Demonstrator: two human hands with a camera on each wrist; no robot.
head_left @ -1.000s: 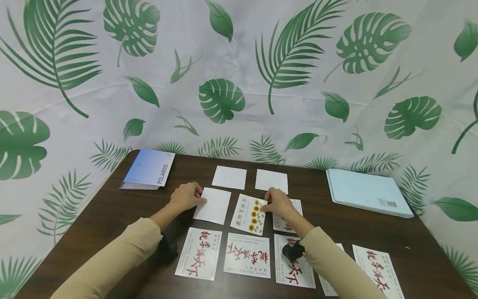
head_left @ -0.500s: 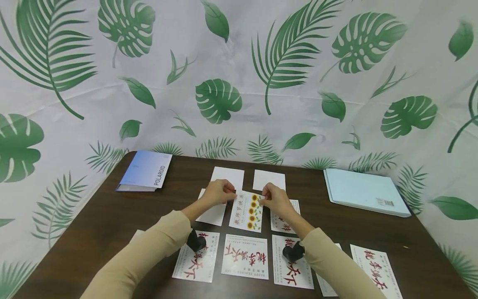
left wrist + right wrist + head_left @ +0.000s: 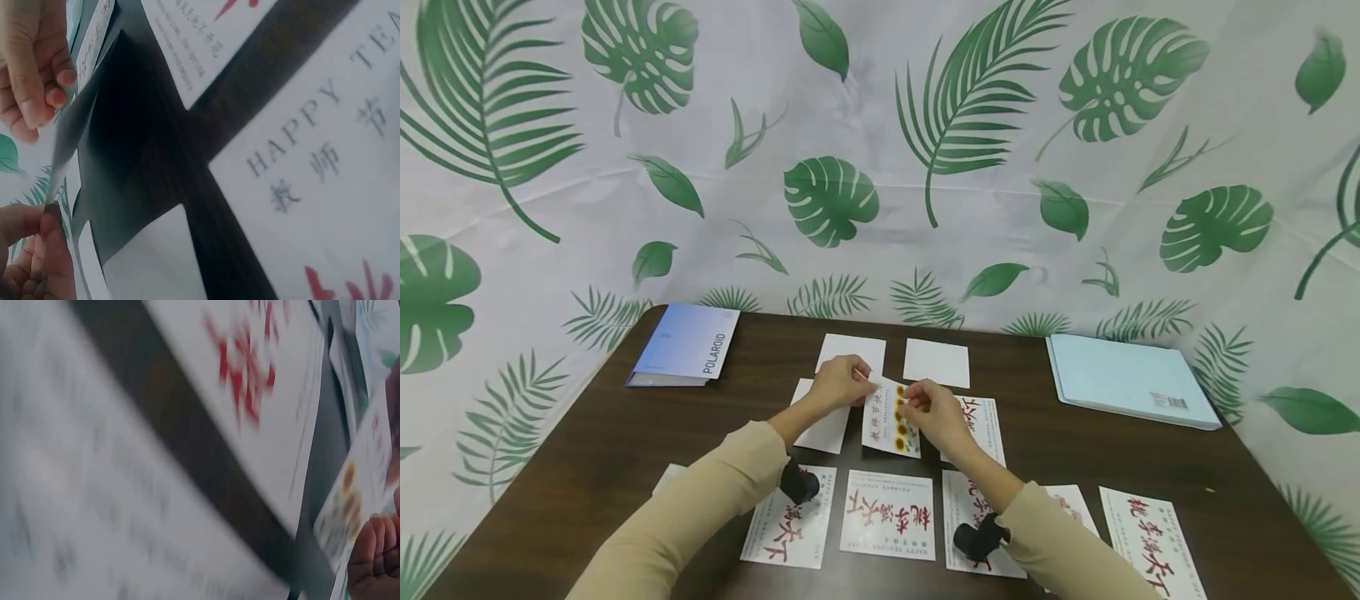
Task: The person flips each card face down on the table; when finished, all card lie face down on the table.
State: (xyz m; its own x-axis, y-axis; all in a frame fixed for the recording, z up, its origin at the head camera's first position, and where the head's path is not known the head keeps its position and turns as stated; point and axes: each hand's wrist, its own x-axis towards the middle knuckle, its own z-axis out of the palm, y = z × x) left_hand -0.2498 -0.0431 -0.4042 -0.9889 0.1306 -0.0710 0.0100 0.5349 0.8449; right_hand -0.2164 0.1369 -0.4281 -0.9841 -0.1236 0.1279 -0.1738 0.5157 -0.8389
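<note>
My left hand (image 3: 841, 385) pinches the upper left corner of a greeting card (image 3: 884, 423) with sunflowers and Chinese lettering. The card is tilted, with its edge raised in the left wrist view, where the left fingers (image 3: 55, 250) grip one end. My right hand (image 3: 938, 417) hovers over the card's right side, its fingers loosely bent. In the left wrist view these right fingers (image 3: 28, 87) are beside the card's face without gripping it. Partly under my left hand lies a blank white card (image 3: 822, 427). A red-lettered card (image 3: 981, 425) lies just right of the sunflower card.
Two blank cards, a left one (image 3: 853, 350) and a right one (image 3: 936, 362), lie behind. Several red-lettered cards, including a middle one (image 3: 887, 517) and a far-right one (image 3: 1153, 546), form the front row. A blue Polaroid folder (image 3: 685, 342) and pale blue folder (image 3: 1127, 379) rest at the back corners.
My left hand has moved right from the blank card to the sunflower card and grips its corner. The card has tilted up. My right hand has let go of its right edge.
</note>
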